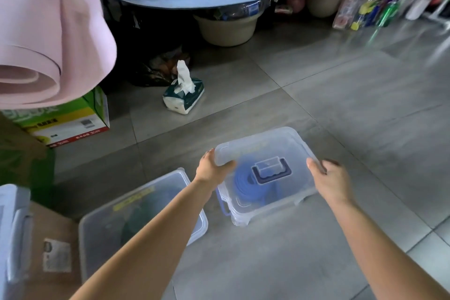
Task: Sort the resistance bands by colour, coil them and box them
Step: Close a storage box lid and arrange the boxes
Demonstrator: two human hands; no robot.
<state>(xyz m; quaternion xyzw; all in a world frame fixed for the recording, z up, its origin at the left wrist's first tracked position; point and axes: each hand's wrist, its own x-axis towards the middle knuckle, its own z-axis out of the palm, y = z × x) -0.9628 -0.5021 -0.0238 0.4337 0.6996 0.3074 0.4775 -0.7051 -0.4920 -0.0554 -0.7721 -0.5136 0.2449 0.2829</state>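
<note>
Both grips are clamped on the lid (263, 146). Our left grip (210, 168) pinches its near left corner and our right grip (328, 179) holds its right edge, thumb on top. We judge that we hold it at opposite sides to keep it level and square over the box (243, 213), so its rim can meet the box all round. The lid seems tilted and shifted a little beyond the box, so we take it as not yet seated. We cannot tell whether any edge touches.

Our task's thing, the blue band (243, 186), lies coiled inside the box on the floor (341, 105), seen through the clear lid and wall. A coil fits flat under the lid, which is likely why it is wound so.

Left of the box, just beside it, a second box (155, 184) stands with its lid on. Something dark shows inside, perhaps a green band, but the cloudy plastic and our left arm hide most of it. The lid's dark handle (271, 169) covers part of the blue coil. Beyond the box a tissue pack (183, 96) lies apart. Any latches at the box's far side are out of sight.
</note>
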